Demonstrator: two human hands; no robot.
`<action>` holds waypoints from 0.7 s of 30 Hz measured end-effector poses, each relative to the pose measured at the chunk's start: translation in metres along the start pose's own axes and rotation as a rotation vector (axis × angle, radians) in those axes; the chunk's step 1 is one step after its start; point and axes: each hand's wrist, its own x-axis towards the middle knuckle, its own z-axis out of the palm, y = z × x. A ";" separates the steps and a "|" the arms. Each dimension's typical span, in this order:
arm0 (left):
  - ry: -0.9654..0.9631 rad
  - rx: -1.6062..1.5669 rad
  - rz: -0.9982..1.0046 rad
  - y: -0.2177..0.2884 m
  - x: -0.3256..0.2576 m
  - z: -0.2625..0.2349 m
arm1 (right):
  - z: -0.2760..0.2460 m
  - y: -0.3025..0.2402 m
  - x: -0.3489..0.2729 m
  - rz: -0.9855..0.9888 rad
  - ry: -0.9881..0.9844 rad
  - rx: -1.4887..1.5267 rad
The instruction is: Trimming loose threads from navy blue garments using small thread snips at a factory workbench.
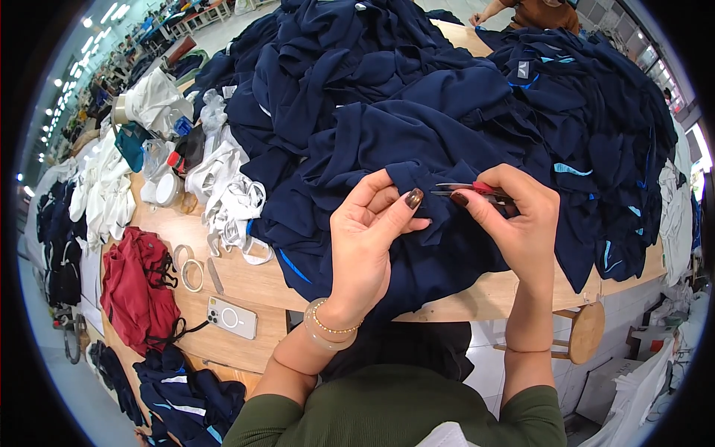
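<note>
A big heap of navy blue garments covers most of the wooden table in front of me. My left hand pinches an edge of navy fabric between thumb and fingers, lifted above the heap. In my right hand is a small pair of thread snips with red on the handle. Its blades point left, close by the fabric edge at my left fingertips. Whether the blades touch the cloth or a thread, I cannot tell.
On the table's left lie a phone, a roll of tape, a dark red garment, white straps and a white-lidded jar. A round stool stands at right. Another person is across the table.
</note>
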 end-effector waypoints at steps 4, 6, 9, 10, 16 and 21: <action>0.003 -0.008 0.009 0.000 0.000 -0.001 | 0.000 0.000 0.001 -0.008 -0.015 0.008; -0.003 -0.010 0.006 0.000 0.000 -0.001 | 0.000 0.001 0.001 0.010 -0.019 0.033; -0.009 -0.017 0.003 0.000 0.000 -0.001 | 0.000 0.000 0.002 0.048 -0.045 0.071; -0.012 -0.023 0.001 0.000 0.000 -0.002 | 0.000 0.000 0.002 0.070 -0.067 0.083; -0.015 -0.028 -0.005 0.001 -0.001 -0.002 | 0.002 0.011 0.001 0.131 -0.126 0.193; -0.020 -0.028 -0.011 0.002 0.000 -0.002 | 0.006 0.011 0.002 0.182 -0.125 0.270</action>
